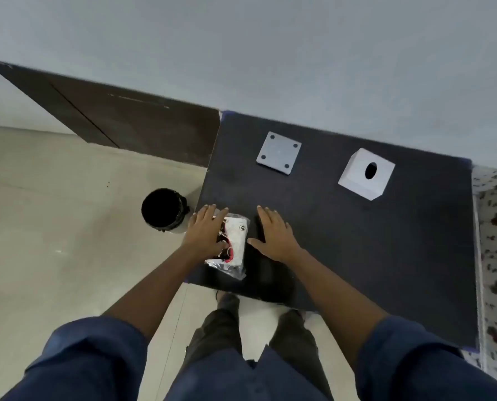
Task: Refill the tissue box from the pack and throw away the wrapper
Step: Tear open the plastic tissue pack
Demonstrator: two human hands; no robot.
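The left hand (205,231) lay flat on the pack (232,243), pinning it to the surface (357,241), while the right hand (273,234) rested open beside it, grasping nothing.

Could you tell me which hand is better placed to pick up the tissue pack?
Probably the left hand: it already rests on the tissue pack, fingers draped over it. The right hand lies flat on the black table beside it.

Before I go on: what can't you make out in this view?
- Tissue pack: left hand covers its left side; print too blurred to read.
- Tissue box: inside dark through the hole.
- Bin: inside black, contents unreadable.
- Right hand: flat on table, holding nothing.
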